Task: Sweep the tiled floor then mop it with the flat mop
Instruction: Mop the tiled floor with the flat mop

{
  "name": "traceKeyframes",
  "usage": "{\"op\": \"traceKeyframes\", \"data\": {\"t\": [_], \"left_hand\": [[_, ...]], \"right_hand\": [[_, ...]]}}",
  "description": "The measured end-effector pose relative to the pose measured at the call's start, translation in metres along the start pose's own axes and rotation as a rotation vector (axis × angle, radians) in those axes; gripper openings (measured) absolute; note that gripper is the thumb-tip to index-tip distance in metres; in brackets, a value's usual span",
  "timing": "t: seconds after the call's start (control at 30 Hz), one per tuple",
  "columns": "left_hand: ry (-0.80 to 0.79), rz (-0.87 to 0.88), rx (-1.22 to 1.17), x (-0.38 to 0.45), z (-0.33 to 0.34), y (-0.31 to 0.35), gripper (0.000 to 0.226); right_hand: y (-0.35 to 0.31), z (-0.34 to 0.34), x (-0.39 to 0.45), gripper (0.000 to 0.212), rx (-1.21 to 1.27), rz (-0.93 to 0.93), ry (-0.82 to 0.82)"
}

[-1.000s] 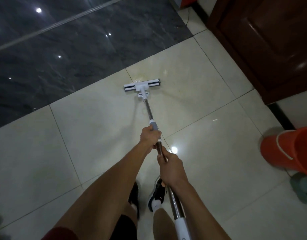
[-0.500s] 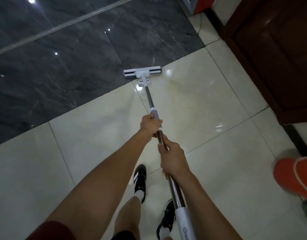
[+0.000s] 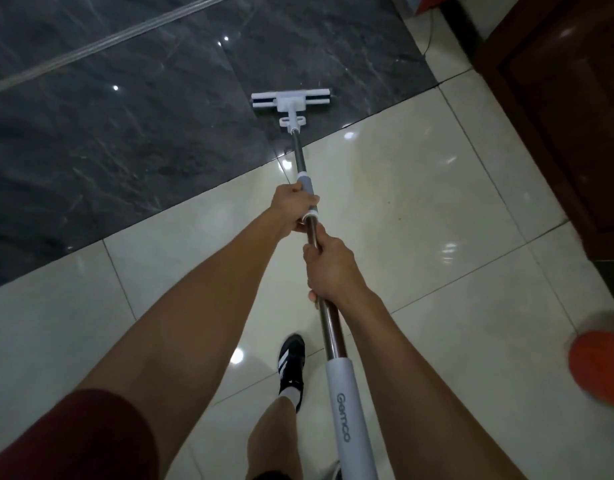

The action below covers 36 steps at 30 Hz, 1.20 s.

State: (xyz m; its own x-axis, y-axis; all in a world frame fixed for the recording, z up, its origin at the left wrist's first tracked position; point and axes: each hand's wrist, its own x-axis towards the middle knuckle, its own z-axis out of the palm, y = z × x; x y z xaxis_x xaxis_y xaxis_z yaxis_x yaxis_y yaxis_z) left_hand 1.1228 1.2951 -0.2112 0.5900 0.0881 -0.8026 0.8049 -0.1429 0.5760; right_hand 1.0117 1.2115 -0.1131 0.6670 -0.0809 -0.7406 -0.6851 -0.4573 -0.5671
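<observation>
Cream tiled floor meets dark marble tiles along a diagonal seam. Just past that seam lies the flat mop, head flat on the marble (open floor to its left). Left hand grips the grey collar; right hand wraps the shaft nearer. Right: wooden door, orange bucket.

Dim indoor light; ceiling-lamp glints on glossy floor, edges blurred, bowed.

orange bucket at right edge, dark wooden door, black sneaker
</observation>
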Motion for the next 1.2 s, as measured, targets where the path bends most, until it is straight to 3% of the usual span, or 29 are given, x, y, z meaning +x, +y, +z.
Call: {"op": "traceKeyframes", "data": {"t": [0.3, 0.8, 1.03, 1.2], "left_hand": [[-0.03, -0.068, -0.019, -0.079, 0.013, -0.079, 0.012], [0.028, -0.172, -0.203, -0.289, 0.081, -0.302, 0.018], [0.097, -0.148, -0.221, -0.325, 0.1, -0.34, 0.02], [0.152, -0.113, -0.167, -0.301, 0.085, -0.325, 0.018]], "right_hand": [[0.066, 0.002, -0.09, 0.048, -0.133, -0.012, -0.072], [0.268, 0.012, -0.301, 0.034, -0.25, 0.01, -0.196], [0.305, 0.011, -0.344, 0.045, -0.146, 0.017, -0.154], [0.285, 0.029, -0.321, 0.04, -0.122, -0.008, -0.072]]}}
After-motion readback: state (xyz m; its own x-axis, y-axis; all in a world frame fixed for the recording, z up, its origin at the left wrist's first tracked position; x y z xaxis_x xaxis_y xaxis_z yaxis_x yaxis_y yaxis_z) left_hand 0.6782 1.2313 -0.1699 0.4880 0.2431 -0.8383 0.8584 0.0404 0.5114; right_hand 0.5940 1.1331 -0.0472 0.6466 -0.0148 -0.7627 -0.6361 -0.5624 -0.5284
